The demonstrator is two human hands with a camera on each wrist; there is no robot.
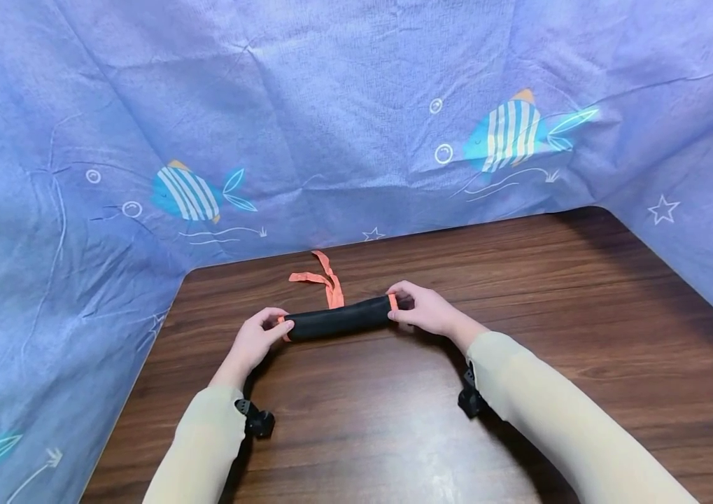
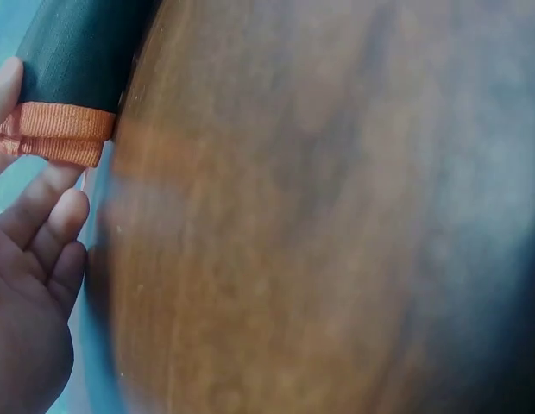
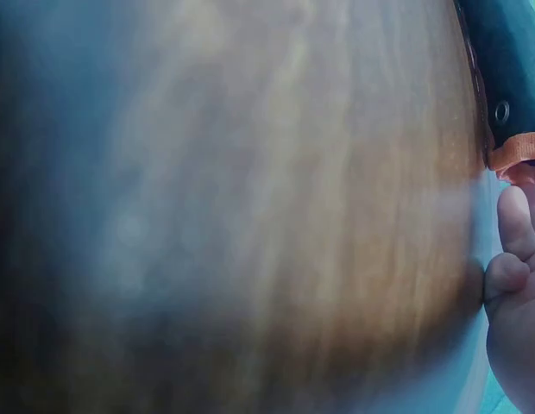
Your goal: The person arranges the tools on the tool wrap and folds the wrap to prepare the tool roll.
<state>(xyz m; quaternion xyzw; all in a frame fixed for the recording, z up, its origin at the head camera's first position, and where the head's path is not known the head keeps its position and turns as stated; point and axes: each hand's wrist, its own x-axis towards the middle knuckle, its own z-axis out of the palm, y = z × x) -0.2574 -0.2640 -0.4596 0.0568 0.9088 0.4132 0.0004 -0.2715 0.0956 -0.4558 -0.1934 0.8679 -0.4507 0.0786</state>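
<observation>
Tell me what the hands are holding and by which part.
Both hold the rolled black cloth: the left hand pinches its left end, the right hand its orange-edged right end.

The roll point(image 1: 339, 318) lay on your tabletop point(image 1: 520, 294) between your hands, the strap point(image 1: 321, 280) just behind it.

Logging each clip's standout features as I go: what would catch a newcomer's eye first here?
A black rolled fabric with orange trim lies at the middle of the dark wooden table, with the left hand pinching one end and the right hand the other. Orange ribbons trail from it on the table behind. All round hangs a blue cloth printed with striped fish.
</observation>
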